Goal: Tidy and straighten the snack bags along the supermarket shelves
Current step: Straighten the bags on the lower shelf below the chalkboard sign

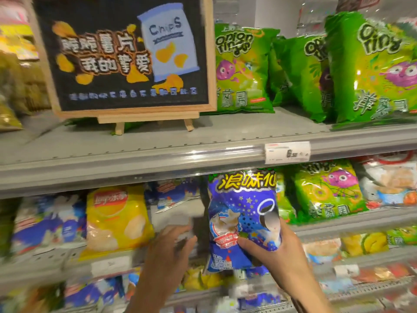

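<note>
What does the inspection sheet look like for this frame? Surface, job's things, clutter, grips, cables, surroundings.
Surface: grey metal shelves, stacked in tiers; white price tag on the upper rail.
Job's things: blue snack bag held upright in front of the middle shelf; yellow chip bag leaning on that shelf; green onion ring bags on the top shelf, some tilted.
Clutter: chalkboard chips sign on a small easel, top shelf.
Grips: right hand grips the blue snack bag near its bottom; left hand blurred, fingers extended, holds nothing.
Cables: nothing seen.
Surroundings: more bags on lower shelves, blurred.

Both forearms bare; no sleeves, seemingly no jewellery.
</note>
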Action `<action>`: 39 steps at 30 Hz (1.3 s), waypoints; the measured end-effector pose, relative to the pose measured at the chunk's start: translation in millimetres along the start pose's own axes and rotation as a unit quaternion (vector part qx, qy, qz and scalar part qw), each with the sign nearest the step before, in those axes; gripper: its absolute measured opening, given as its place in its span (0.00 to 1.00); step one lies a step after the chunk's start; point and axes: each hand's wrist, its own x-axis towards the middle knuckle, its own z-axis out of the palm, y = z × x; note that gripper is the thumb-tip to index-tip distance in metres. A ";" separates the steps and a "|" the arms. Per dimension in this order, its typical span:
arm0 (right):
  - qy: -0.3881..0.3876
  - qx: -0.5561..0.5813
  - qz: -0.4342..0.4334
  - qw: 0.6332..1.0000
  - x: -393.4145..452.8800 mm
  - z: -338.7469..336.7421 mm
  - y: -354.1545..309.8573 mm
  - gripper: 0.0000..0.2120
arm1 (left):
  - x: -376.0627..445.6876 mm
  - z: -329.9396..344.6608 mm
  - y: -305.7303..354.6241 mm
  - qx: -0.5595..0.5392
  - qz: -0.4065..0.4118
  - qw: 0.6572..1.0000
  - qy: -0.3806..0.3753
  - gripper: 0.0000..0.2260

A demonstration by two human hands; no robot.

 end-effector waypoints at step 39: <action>-0.083 -0.077 -0.059 0.992 43.5 113.2 -14.6 0.27 | -34.6 -52.2 -104.6 0.133 0.014 0.980 0.150 0.17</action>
